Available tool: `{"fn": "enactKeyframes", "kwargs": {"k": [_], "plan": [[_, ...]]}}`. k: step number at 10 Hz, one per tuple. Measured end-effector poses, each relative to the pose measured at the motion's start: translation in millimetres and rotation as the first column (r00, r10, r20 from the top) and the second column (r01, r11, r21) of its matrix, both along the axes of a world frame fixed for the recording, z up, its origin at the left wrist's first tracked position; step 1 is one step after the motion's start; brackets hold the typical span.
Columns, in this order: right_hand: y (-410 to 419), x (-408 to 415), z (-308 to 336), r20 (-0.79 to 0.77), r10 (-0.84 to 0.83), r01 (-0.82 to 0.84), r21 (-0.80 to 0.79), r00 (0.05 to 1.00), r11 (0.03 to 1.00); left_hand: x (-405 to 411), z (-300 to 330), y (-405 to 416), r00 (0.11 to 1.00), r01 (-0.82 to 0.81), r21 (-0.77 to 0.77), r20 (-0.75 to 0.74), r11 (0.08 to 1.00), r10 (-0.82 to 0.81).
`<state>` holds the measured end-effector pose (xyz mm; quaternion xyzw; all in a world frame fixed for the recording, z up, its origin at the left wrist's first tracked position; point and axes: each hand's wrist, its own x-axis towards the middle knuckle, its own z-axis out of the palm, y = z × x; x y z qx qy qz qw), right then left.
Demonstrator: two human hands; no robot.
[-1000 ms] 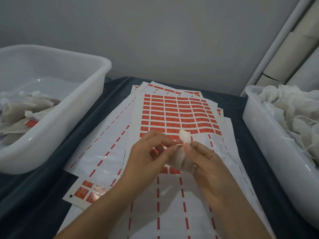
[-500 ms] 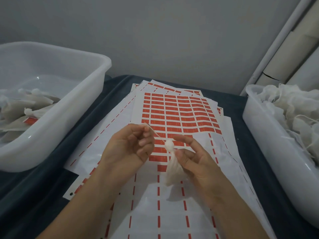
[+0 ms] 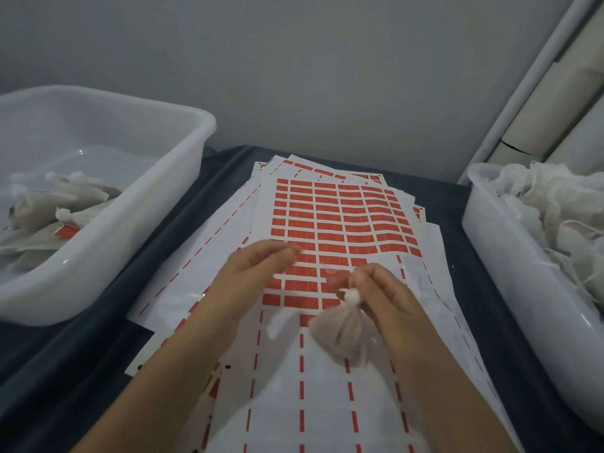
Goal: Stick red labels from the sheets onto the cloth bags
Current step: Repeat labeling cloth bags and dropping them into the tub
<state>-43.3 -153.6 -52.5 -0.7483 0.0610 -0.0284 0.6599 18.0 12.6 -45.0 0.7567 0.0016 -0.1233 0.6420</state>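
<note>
Glossy paper label sheets point(image 3: 343, 403), seemingly gauzy cloth bag point(image 3: 343, 335), smooth plastic tubs point(image 3: 130, 223).

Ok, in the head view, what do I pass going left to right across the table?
White plastic tub holding finished bags → left hand reaching over the sheet of red labels → small gathered white cloth bag, pinched at its neck by the right hand → white plastic tub of loose cloth bags.

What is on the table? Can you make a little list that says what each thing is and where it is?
left hand: open, over the red labels
right hand: pinches the tied neck of a cloth bag
label sheet: middle of the table, near rows already peeled
left tub: holds bags, one showing a red label
right tub: piled with white cloth bags
table cover: dark blue
</note>
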Motion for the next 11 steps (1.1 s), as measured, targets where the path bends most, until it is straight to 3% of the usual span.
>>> {"fn": "enactKeyframes", "kwargs": {"k": [1, 2, 3, 4, 5, 6, 7, 8, 11], "plan": [[-5, 4, -2, 0.082, -0.186, 0.188, -0.025, 0.979, 0.982, -6, -1, 14, 0.987, -0.158, 0.232, 0.014, 0.960, 0.159], [-4, 4, -6, 0.239, -0.278, 0.333, -0.233, 0.930, 0.914, -23, -7, 33, 0.985, -0.123, 0.258, -0.087, 0.958, 0.150], [5, 2, -16, 0.214, -0.188, 0.263, -0.420, 0.959, 0.869, -25, -13, 50, 0.976, -0.084, -0.011, -0.204, 0.996, 0.080], [13, 1, -25, 0.147, -0.129, 0.185, -0.486, 0.981, 0.854, -14, -14, 53, 0.949, -0.137, -0.196, -0.308, 0.971, 0.071], [14, 5, -26, 0.160, -0.130, 0.194, -0.506, 0.979, 0.840, -5, -6, 38, 0.897, -0.093, -0.239, -0.441, 0.967, -0.023], [12, 5, -24, 0.193, -0.120, 0.199, -0.467, 0.974, 0.862, -9, -5, 28, 0.833, 0.057, -0.241, -0.524, 0.969, -0.179], [10, 4, -21, 0.197, -0.035, 0.136, -0.529, 0.980, 0.838, -13, -11, 20, 0.810, 0.166, -0.217, -0.526, 0.962, -0.258], [7, 4, -20, 0.147, 0.089, 0.018, -0.608, 0.985, 0.794, -14, -16, 20, 0.829, 0.177, -0.202, -0.497, 0.963, -0.257], [2, 0, -3, 0.058, 0.133, -0.079, -0.558, 0.989, 0.826, -19, -21, 31, 0.907, 0.144, -0.115, -0.381, 0.983, -0.177]]}}
